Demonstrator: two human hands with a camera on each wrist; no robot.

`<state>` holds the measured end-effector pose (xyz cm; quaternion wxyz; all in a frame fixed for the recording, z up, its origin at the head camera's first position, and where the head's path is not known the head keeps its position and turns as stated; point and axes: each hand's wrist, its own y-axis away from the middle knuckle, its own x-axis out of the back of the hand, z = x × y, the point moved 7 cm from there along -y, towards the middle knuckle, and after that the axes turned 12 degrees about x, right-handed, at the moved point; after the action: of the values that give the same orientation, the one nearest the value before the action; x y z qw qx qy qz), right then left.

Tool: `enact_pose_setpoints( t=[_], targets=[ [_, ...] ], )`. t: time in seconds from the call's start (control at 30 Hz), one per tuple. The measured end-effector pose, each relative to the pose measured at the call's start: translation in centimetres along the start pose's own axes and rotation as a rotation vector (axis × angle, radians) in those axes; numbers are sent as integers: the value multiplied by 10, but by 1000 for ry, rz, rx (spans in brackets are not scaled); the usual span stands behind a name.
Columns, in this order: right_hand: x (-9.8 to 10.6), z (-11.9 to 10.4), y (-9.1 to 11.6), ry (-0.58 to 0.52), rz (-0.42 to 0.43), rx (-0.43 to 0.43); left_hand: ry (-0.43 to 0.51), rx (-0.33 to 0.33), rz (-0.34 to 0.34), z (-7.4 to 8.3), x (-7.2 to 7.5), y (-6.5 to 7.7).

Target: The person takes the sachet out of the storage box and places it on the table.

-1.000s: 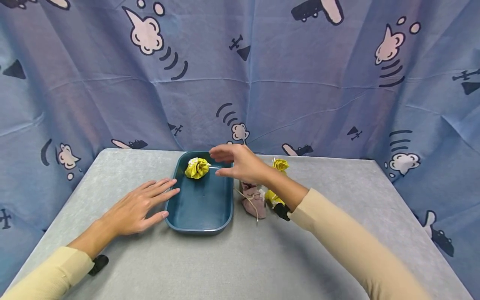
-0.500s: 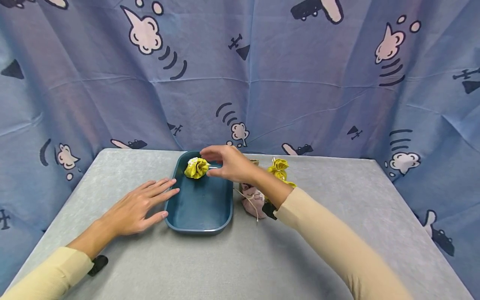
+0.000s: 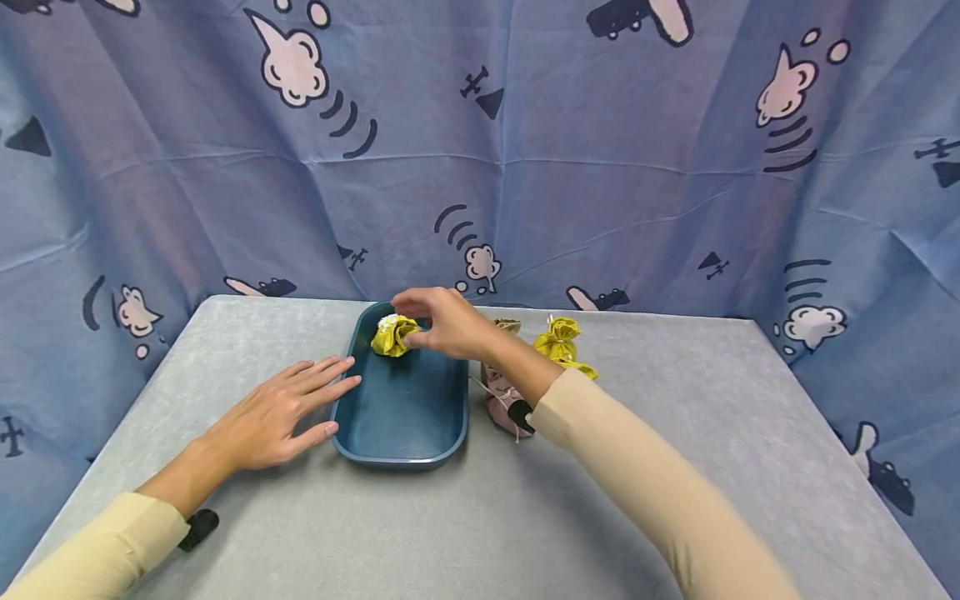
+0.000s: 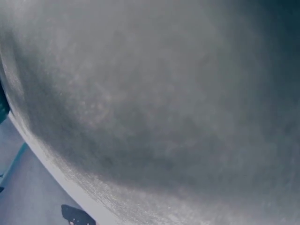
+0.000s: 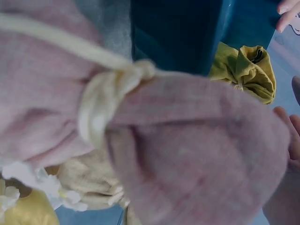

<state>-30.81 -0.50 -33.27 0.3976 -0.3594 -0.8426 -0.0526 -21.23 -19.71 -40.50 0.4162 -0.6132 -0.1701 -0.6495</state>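
Observation:
A yellow cloth pouch with white trim lies near the far end of a blue tray. My right hand reaches over the tray's far right side, thumb and fingers spread apart beside the pouch. In the right wrist view a gap shows between the yellow pouch and the right hand. My left hand lies at the tray's left rim, fingers straight, fingertips touching the rim. The left wrist view shows mostly the blurred grey tabletop.
Right of the tray, below my right forearm, lies a pink cloth pouch tied with cord, large in the right wrist view. A beige pouch and yellow cloth pouches lie nearby. A patterned blue curtain hangs behind the table.
My right hand has moved left over the tray, nearer to the yellow pouch there. The left hand has stayed at the rim.

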Motion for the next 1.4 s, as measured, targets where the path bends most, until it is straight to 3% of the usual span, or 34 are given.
enact_pose_setpoints(
  t=[0.37,0.8,1.1,1.4],
  targets=[
    [-9,2,-11,93,-45,-12,5,-1,6,0,0,0],
    [-18,2,-19,79,-59,-21,13,-5,21,-1,0,0],
    [-19,6,-22,93,-43,-43,20,16,-17,-2,-2,0],
    [-21,10,-25,78,-46,-72,23,3,5,-3,-2,0]
  ],
)
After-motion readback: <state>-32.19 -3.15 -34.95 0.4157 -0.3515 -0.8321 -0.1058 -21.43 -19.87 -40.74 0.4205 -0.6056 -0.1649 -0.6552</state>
